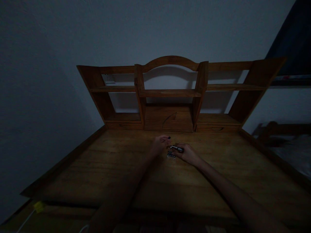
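Observation:
Both my hands rest near the middle of a wooden desk (102,168) in dim light. My left hand (159,144) is closed, pinching a tiny dark piece (169,138) at its fingertips. My right hand (188,154) is closed on a small metal cylinder with a dark end (177,149), held level and pointing left toward the other hand. Just under the cylinder a small shiny metal part (171,156) lies on the desk, between the two hands. I cannot make out what these small objects are.
A wooden hutch (170,94) with open shelves stands at the desk's back edge against a pale wall. A raised rim runs along the desk's left and right sides. A yellow tag (39,206) with a white cord sits at the front left corner. Dark furniture (279,132) stands at the right.

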A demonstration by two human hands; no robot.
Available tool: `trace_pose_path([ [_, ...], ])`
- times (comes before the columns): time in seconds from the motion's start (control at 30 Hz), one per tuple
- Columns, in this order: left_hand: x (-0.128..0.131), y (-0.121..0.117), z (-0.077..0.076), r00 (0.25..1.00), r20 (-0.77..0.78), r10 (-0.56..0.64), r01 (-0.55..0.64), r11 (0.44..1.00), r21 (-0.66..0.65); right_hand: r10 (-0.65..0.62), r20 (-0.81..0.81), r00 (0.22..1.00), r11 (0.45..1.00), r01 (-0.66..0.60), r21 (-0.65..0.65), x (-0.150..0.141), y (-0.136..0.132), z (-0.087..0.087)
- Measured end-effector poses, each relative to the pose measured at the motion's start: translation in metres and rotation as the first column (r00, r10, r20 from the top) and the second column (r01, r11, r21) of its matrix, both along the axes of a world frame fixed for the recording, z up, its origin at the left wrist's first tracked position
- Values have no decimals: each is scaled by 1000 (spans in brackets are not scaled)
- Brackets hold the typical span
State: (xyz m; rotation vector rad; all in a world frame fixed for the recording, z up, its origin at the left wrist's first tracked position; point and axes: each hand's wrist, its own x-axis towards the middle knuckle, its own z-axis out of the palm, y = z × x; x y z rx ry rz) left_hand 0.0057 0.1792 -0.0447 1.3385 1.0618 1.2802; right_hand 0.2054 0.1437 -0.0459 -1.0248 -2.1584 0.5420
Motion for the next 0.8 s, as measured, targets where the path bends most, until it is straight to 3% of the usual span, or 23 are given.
trace_pose_path([
  [0.17,2,1,-6,999,-45,7,-8,1000,-28,-44,23,999,999,44,-5,-4,0,2],
  [0.33,4,-3,-7,995,-101,-2,0,1000,-20,-109,98,989,992,103,69,-9,-8,12],
  [0.5,6,-1,-10,994,-111,4,-7,1000,-26,-94,235,967,990,66,126,-12,-14,24],
  [0.67,8,1,-13,993,-120,1,-9,998,-66,-107,427,898,991,60,121,-16,-21,36],
  [0.8,8,-1,-11,989,-146,-6,-4,998,-68,-90,466,880,991,34,128,-16,-23,40],
])
